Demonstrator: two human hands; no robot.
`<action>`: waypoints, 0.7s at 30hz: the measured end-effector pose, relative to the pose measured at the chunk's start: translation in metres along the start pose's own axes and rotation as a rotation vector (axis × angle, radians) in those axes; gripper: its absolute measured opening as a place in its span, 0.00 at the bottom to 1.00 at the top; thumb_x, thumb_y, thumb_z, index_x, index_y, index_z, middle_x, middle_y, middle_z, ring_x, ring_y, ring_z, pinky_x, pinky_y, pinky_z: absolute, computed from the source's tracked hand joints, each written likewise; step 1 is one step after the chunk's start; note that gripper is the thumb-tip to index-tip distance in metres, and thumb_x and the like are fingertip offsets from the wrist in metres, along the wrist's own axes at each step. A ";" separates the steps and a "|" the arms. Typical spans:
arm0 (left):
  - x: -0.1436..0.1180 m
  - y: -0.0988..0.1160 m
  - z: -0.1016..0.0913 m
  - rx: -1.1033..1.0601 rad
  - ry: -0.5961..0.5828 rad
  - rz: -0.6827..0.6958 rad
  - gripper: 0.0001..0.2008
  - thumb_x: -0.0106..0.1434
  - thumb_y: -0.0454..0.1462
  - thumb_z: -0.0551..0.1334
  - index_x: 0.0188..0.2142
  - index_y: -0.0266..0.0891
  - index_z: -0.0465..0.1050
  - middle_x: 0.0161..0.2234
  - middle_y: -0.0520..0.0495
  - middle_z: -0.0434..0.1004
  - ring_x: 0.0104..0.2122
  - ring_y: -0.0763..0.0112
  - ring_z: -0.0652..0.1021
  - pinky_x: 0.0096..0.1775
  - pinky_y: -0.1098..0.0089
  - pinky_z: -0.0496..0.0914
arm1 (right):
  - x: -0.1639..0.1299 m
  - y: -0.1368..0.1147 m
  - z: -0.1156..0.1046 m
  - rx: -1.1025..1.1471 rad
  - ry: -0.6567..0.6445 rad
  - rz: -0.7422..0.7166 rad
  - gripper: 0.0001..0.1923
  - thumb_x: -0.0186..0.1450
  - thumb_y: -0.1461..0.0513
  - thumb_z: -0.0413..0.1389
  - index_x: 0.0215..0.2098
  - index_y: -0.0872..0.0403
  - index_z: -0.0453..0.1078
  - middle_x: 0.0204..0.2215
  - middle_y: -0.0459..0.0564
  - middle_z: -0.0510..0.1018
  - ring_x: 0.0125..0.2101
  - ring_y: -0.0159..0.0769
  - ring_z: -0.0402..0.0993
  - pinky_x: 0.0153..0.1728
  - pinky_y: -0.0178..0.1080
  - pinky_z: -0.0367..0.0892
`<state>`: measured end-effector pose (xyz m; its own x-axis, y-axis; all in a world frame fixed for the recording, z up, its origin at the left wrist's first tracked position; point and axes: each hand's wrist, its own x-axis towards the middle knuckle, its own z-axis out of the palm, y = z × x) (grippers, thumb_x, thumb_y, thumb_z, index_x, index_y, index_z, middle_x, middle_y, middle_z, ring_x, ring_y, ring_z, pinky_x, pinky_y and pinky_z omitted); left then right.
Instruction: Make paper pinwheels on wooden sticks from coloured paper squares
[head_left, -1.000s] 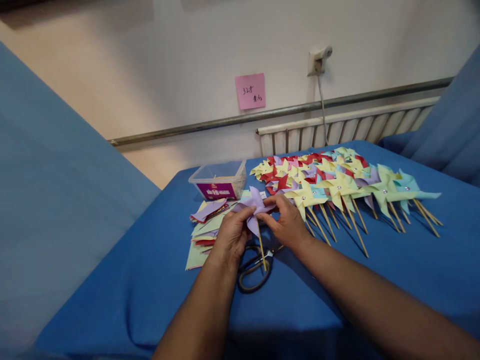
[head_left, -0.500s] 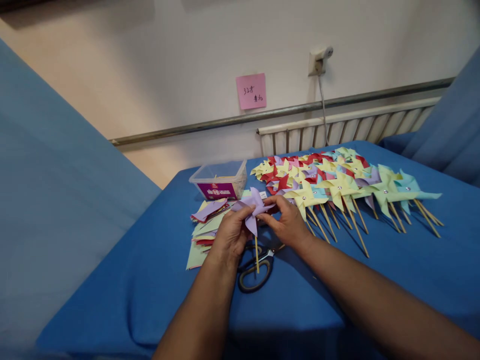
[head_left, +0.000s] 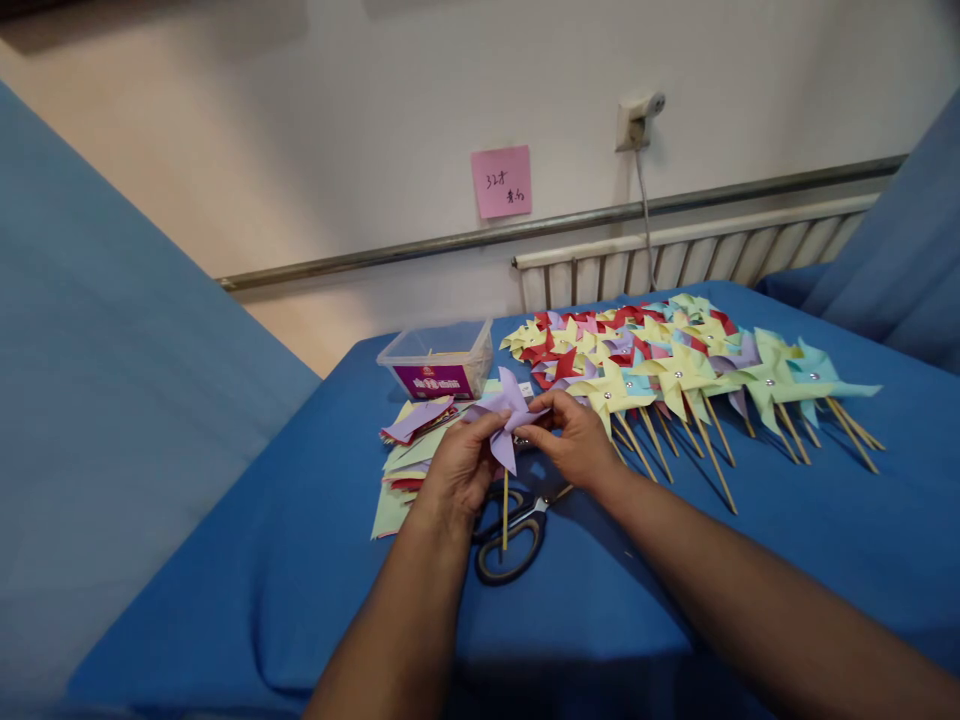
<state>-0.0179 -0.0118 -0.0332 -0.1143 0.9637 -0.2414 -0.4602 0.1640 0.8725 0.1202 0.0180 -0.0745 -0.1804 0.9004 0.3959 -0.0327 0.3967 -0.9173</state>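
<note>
A single head-worn view looked forward and down from the near side, across the blue-covered table [head_left: 315,560] toward the far wall [head_left: 360,120]. It sat near enough for both forearms [head_left: 411,600] to show, with the left hand [head_left: 459,468] and right hand [head_left: 576,442] about mid-view. It spanned widely, from the left drape [head_left: 112,400] to the right drape [head_left: 892,250], the far rail [head_left: 435,246] appearing aslant.

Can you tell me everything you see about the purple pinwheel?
The purple pinwheel looks like folded paper, with pointed, curling blades. Its pale, straight stick, which looks wooden, points down, passing in front of the dark-handled scissors; whether they touch, I can't tell. The left grip holds its left side and the right grip its right, over the blue tablecloth.
</note>
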 end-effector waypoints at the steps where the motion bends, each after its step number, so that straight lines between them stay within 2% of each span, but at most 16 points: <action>1: 0.000 0.000 0.000 0.002 -0.010 -0.001 0.12 0.47 0.30 0.69 0.35 0.31 0.76 0.26 0.46 0.78 0.20 0.73 0.75 0.23 0.74 0.69 | 0.000 0.000 0.000 0.006 -0.005 0.000 0.13 0.55 0.55 0.64 0.33 0.52 0.68 0.26 0.44 0.78 0.27 0.34 0.76 0.30 0.38 0.71; 6: -0.001 0.002 0.001 -0.005 -0.026 -0.024 0.11 0.48 0.29 0.69 0.34 0.30 0.77 0.26 0.45 0.78 0.21 0.72 0.76 0.25 0.74 0.71 | 0.000 -0.001 -0.001 -0.010 -0.007 0.003 0.13 0.55 0.55 0.64 0.33 0.52 0.68 0.26 0.44 0.77 0.26 0.34 0.75 0.30 0.37 0.70; 12: -0.002 0.003 0.004 -0.100 -0.030 -0.079 0.12 0.50 0.28 0.67 0.37 0.29 0.77 0.29 0.43 0.80 0.25 0.70 0.78 0.28 0.74 0.73 | -0.001 -0.002 0.000 0.064 0.065 -0.030 0.16 0.54 0.55 0.65 0.38 0.51 0.67 0.27 0.43 0.77 0.26 0.33 0.74 0.30 0.37 0.71; 21: 0.003 -0.002 -0.001 -0.106 -0.054 -0.063 0.11 0.50 0.26 0.67 0.36 0.29 0.77 0.29 0.42 0.81 0.26 0.70 0.79 0.33 0.74 0.75 | 0.000 -0.001 -0.005 -0.053 -0.015 -0.133 0.07 0.59 0.56 0.62 0.31 0.50 0.72 0.27 0.44 0.76 0.28 0.34 0.73 0.30 0.37 0.69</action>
<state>-0.0185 -0.0091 -0.0364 -0.0364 0.9626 -0.2686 -0.5558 0.2039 0.8059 0.1253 0.0189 -0.0734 -0.1927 0.8367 0.5126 -0.0050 0.5215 -0.8532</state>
